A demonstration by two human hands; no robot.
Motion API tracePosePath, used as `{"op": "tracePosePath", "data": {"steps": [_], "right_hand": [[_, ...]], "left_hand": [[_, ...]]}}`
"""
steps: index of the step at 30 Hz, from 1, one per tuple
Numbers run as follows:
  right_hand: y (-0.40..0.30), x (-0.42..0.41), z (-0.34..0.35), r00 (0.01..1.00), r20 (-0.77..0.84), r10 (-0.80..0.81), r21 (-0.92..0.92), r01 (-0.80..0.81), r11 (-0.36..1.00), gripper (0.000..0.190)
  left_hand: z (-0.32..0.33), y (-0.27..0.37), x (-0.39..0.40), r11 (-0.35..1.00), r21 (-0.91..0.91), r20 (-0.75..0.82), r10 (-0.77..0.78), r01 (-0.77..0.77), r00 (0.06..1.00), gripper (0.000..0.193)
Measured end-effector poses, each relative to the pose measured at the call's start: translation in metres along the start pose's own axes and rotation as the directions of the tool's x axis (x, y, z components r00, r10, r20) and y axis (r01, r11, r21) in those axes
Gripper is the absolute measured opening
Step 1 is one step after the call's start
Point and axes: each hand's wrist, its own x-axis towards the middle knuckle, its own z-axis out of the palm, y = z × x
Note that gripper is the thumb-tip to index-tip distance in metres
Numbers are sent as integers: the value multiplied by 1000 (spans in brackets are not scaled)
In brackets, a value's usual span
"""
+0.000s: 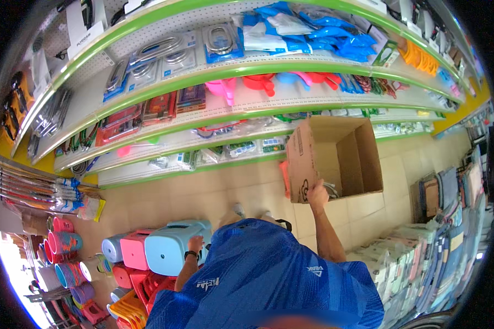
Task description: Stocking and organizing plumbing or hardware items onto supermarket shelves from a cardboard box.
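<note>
With my right hand [318,194] I grip the near edge of a cardboard box [300,160]. The box has its open side showing, and a pale coiled cord [330,190] lies inside by my fingers. My left hand [195,243], below a dark wristwatch, is beside a light blue plastic stool [164,251]; whether it touches or holds the stool I cannot tell. A pink stool [136,250] stands just left of the blue one. Behind the box, an orange-red object [285,177] is partly hidden.
Store shelves [230,111] curve across the front, with packaged hoses [222,39], blue bags [337,37] and plastic ladles [259,82]. Colourful buckets [66,242] and red stools [142,283] stand at the left. Stacked wrapped goods [407,255] are at the right, above the tiled floor [168,205].
</note>
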Motion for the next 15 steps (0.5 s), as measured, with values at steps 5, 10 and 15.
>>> {"op": "tracePosePath", "data": {"steps": [5,10,15], "right_hand": [[-2,-3,2,1000,-13,-21,19,21,1000,23],[-1,-5,1,999,24,48,15,-48,999,26],[-4,-3,-4,997,13,82,-51,-81,995,29]], "left_hand": [[-5,-13,15,953,-281,-45,101,-110,994,17],[-9,-6,10,985,105,6,139,-139,990,16],[-22,0,-3,988,154,225,-42,7,974,13]]}}
